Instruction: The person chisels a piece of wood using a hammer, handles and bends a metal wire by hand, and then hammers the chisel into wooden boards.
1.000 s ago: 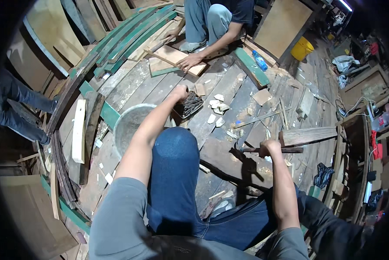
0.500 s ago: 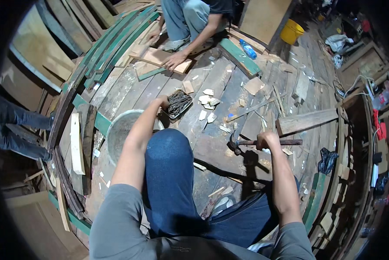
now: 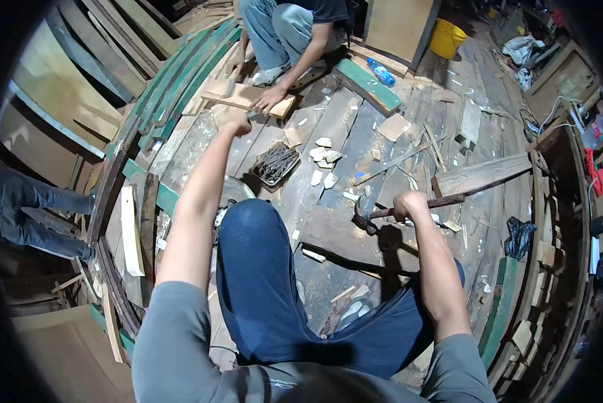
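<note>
Grips hammer (image 3: 383, 213) in right hand (image 3: 412, 205), right of nail tray (image 3: 276, 183) — holds left hand (image 3: 235, 123) beyond tray, leftward — cannot tell if closed.

Floor (image 3: 350, 127) brightly lit — hard, dark shadows; corners black — edges bowed.

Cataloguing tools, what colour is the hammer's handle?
The long, straight hammer handle is dark reddish-brown, clearest in the head view.
</note>
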